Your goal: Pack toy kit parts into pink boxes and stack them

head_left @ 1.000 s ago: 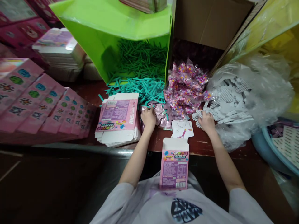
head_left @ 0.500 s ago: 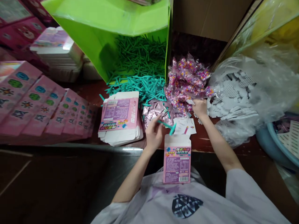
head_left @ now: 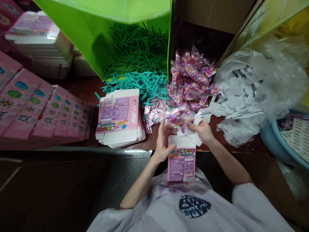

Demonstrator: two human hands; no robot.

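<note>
By the near edge of the desk (head_left: 153, 139), the pink box (head_left: 181, 166) has its flap raised; the left hand (head_left: 162, 145) half-spreads its fingers, whose hold I cannot tell, while the right hand (head_left: 204, 132) pinches a blurred bead packet (head_left: 175, 116) and white pieces (head_left: 197, 129). The step seems to be gathering, and the next move calls for aligning these with the box.

On the counter (head_left: 152, 139), the stack of boxes (head_left: 118, 117) lies left of the packets (head_left: 154, 112). Sticks (head_left: 140, 85) lie behind them, in and in front of the bin (head_left: 79, 32). Right of the sticks sit bags of beads (head_left: 190, 80), then mesh pieces (head_left: 234, 93) (the tub (head_left: 271, 138) is farthest right).
</note>
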